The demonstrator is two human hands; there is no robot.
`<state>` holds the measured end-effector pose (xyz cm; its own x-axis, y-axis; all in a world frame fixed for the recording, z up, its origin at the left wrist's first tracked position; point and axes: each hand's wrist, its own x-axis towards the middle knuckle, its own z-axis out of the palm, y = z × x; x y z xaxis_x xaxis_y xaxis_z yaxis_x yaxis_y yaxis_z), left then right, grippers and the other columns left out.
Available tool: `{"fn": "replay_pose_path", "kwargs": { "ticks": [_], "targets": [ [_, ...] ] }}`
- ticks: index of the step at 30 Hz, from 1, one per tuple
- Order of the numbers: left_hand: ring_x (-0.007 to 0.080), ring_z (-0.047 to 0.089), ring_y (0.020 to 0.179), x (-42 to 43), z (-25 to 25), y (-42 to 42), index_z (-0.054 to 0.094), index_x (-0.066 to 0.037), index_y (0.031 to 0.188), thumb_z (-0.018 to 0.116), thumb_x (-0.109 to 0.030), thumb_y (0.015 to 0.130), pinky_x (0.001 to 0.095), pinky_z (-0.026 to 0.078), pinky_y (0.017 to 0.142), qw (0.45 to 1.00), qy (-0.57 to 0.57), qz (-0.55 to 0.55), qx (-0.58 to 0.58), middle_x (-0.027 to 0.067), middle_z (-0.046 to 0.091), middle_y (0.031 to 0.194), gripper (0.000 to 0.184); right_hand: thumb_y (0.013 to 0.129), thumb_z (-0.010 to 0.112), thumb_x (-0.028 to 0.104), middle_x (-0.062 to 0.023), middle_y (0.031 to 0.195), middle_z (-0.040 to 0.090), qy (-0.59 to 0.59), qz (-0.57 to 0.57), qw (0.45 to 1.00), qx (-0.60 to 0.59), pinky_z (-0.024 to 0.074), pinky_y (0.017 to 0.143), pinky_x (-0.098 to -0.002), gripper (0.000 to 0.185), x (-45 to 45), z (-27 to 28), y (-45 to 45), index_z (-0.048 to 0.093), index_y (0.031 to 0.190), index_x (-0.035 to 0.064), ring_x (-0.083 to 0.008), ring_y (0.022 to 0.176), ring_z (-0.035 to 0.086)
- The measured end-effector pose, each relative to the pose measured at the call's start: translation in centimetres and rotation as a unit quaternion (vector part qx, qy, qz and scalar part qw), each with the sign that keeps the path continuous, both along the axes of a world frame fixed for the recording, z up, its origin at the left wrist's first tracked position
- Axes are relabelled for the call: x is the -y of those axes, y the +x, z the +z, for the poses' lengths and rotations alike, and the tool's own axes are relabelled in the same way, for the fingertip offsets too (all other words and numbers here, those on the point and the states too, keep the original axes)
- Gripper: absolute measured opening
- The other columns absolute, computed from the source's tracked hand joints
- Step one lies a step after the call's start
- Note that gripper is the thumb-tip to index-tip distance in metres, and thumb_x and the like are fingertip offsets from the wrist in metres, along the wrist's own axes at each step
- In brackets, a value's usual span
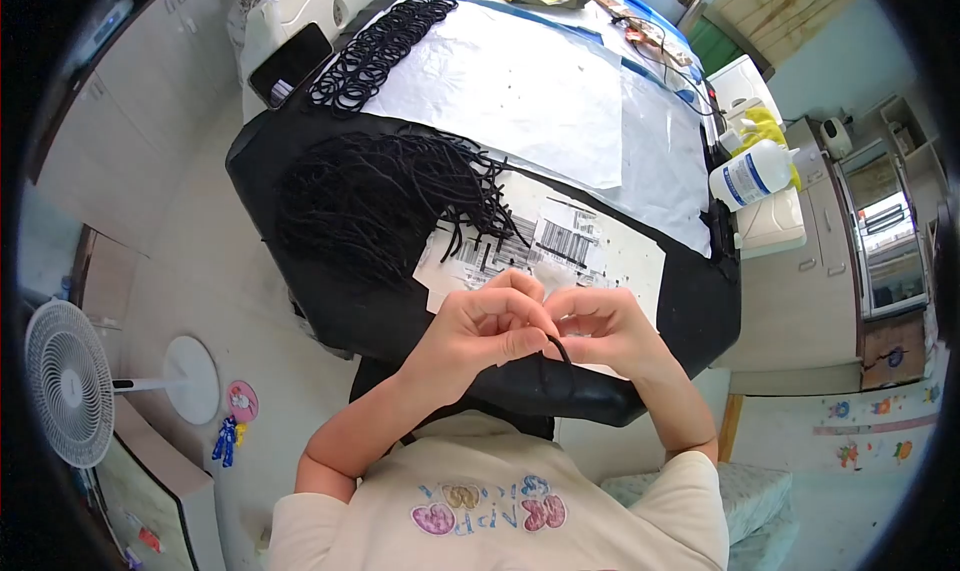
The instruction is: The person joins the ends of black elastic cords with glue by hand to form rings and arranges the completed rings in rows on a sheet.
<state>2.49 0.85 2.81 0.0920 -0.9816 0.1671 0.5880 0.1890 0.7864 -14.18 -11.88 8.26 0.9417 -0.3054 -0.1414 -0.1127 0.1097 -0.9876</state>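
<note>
The grip is pinched small: the left hand (475, 326) and right hand (605, 331) hold a black cord (566, 352) in their fingertips, over the worktop's (692, 316) near edge. Pinching close and snug helps stop slips.

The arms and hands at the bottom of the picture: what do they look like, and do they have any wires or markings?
The left hand and right hand are human and bare; no gloves, rings, wires or markings show. The forearms are uncovered too. Short, loose cream sleeves belong to a T-shirt with a colourful chest print.
</note>
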Motion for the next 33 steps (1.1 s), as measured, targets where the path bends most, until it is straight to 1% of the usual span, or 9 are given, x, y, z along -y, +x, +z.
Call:
{"fn": "replay_pose_path", "kwargs": {
  "ticks": [5, 8, 11, 14, 18, 22, 24, 28, 33],
  "targets": [
    [0.0033, 0.046, 0.068, 0.6, -1.0, -0.2, 0.074, -0.004, 0.096, 0.071, -0.009, 0.093, 0.0181, 0.037, 0.058, 0.998, -0.056, 0.003, -0.023, -0.0017, 0.049, 0.104, 0.007, 0.086, 0.074, 0.002, -0.0046, 0.094, 0.070, 0.068, 0.014, 0.998, -0.009, 0.0540, 0.076, -0.0229, 0.018, 0.0, -0.8, 0.8, 0.071, 0.104, -0.0024, -0.0090, 0.084, 0.065],
    [0.0041, 0.046, 0.067, 0.2, -0.2, 0.8, 0.072, -0.003, 0.105, 0.064, -0.012, 0.098, 0.0186, 0.038, 0.057, 1.000, 0.016, 0.011, -0.020, -0.0010, 0.050, 0.102, 0.014, 0.086, 0.074, 0.003, -0.0036, 0.086, 0.071, 0.065, -0.015, 0.997, -0.038, 0.0526, 0.065, -0.0205, 0.015, 0.5, -0.6, 1.1, 0.072, 0.100, -0.0009, -0.0077, 0.076, 0.066],
    [0.0043, 0.048, 0.065, 0.2, 0.5, 2.1, 0.066, -0.002, 0.116, 0.057, -0.013, 0.102, 0.0186, 0.038, 0.056, 0.992, 0.068, 0.098, -0.044, 0.0003, 0.053, 0.099, 0.021, 0.086, 0.075, 0.005, -0.0037, 0.082, 0.072, 0.025, -0.110, 0.992, -0.059, 0.0520, 0.060, -0.0206, 0.013, 1.8, -0.1, 2.0, 0.072, 0.098, -0.0008, -0.0073, 0.068, 0.065],
    [0.0046, 0.047, 0.060, 0.1, 0.4, 2.9, 0.061, 0.001, 0.122, 0.051, -0.017, 0.105, 0.0178, 0.033, 0.050, 0.962, 0.053, 0.259, 0.064, 0.0022, 0.055, 0.094, 0.026, 0.088, 0.076, 0.011, -0.0041, 0.079, 0.071, -0.015, -0.155, 0.987, -0.041, 0.0516, 0.058, -0.0204, 0.014, 4.5, -0.4, 3.2, 0.072, 0.095, -0.0003, -0.0068, 0.065, 0.063],
    [0.0048, 0.050, 0.061, -1.4, -0.7, 4.3, 0.062, 0.000, 0.115, 0.047, -0.008, 0.104, 0.0184, 0.036, 0.050, 0.913, 0.018, 0.338, 0.227, 0.0027, 0.056, 0.090, 0.020, 0.087, 0.077, 0.014, -0.0043, 0.078, 0.070, -0.034, -0.198, 0.976, -0.078, 0.0517, 0.058, -0.0206, 0.018, 7.6, -0.1, 5.4, 0.072, 0.095, -0.0008, -0.0072, 0.064, 0.063],
    [0.0077, 0.055, 0.062, -2.3, -2.0, 4.5, 0.066, -0.001, 0.110, 0.065, 0.009, 0.088, 0.0213, 0.045, 0.055, 0.857, -0.026, 0.352, 0.375, 0.0089, 0.064, 0.091, 0.024, 0.088, 0.076, 0.013, -0.0037, 0.077, 0.068, -0.021, -0.220, 0.970, -0.096, 0.0512, 0.057, -0.0205, 0.015, 10.8, -0.5, 8.4, 0.070, 0.096, 0.0009, -0.0067, 0.064, 0.062],
    [0.0102, 0.056, 0.060, -2.2, -2.3, 4.8, 0.067, -0.002, 0.110, 0.069, 0.009, 0.084, 0.0226, 0.045, 0.053, 0.846, -0.053, 0.331, 0.415, 0.0109, 0.067, 0.091, 0.028, 0.089, 0.076, 0.013, -0.0034, 0.077, 0.068, -0.028, -0.226, 0.969, -0.100, 0.0512, 0.057, -0.0203, 0.016, 12.5, -0.7, 10.3, 0.070, 0.096, 0.0006, -0.0071, 0.065, 0.062],
    [0.0209, 0.065, 0.064, -2.0, -2.3, 5.3, 0.066, -0.001, 0.111, 0.071, 0.010, 0.080, 0.0275, 0.050, 0.053, 0.834, -0.100, 0.328, 0.432, 0.0119, 0.069, 0.089, 0.033, 0.088, 0.076, 0.021, -0.0019, 0.079, 0.068, -0.058, -0.231, 0.968, -0.079, 0.0497, 0.062, -0.0215, 0.020, 17.5, -1.7, 14.4, 0.071, 0.095, 0.0023, -0.0057, 0.068, 0.060],
    [0.0222, 0.068, 0.064, -2.4, -2.4, 5.8, 0.068, -0.004, 0.107, 0.070, 0.012, 0.074, 0.0286, 0.052, 0.054, 0.838, -0.100, 0.307, 0.440, 0.0095, 0.070, 0.082, 0.036, 0.089, 0.076, 0.020, -0.0012, 0.080, 0.067, -0.019, -0.230, 0.971, -0.066, 0.0499, 0.062, -0.0208, 0.019, 25.3, -3.3, 21.3, 0.071, 0.095, 0.0028, -0.0056, 0.067, 0.059]
  ]
}}
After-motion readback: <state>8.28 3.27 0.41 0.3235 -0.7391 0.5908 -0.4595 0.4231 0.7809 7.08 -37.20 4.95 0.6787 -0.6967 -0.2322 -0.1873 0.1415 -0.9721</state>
